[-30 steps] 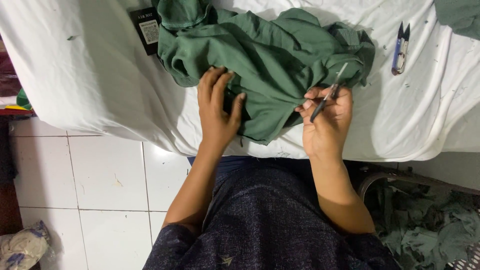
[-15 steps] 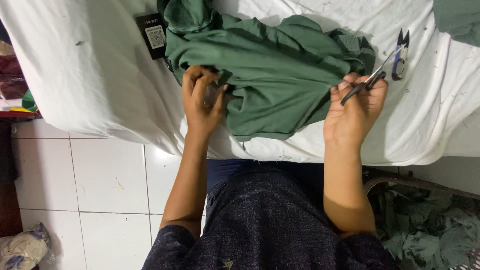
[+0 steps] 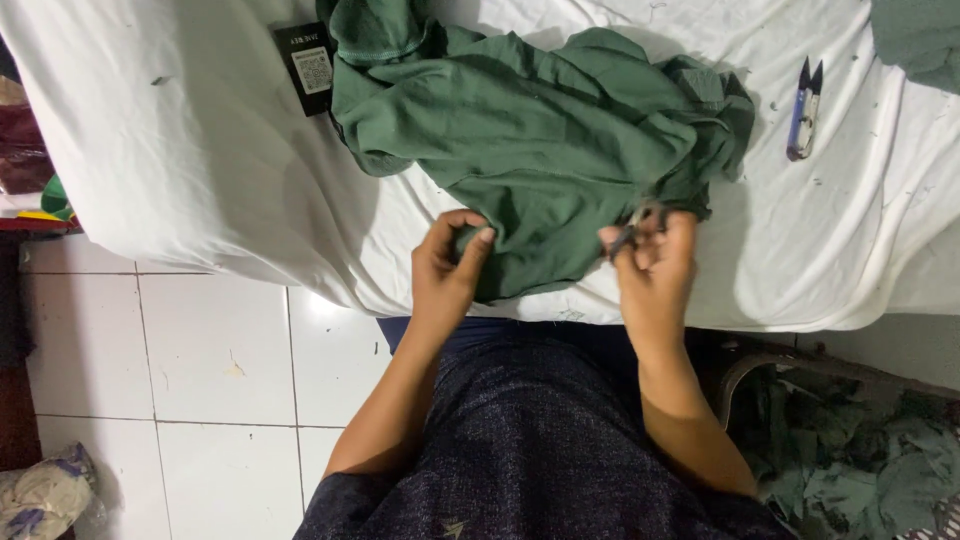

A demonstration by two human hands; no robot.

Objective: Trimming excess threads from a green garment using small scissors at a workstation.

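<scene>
the green garment [image 3: 540,150] lies bunched mid-surface [image 3: 200,180] on the white sheet. the left hand [image 3: 448,268] now pinches its near hem; the right hand [image 3: 655,262], back from the far right, grips small snips [image 3: 628,232] at the cloth, so trimming resumes.

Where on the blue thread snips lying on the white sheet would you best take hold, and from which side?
Grip the blue thread snips by the blue handle body, coming from above at the near end. The dark pointed blades face away toward the far edge, and the handle lies flat on the white sheet, apart from the green garment.
</scene>
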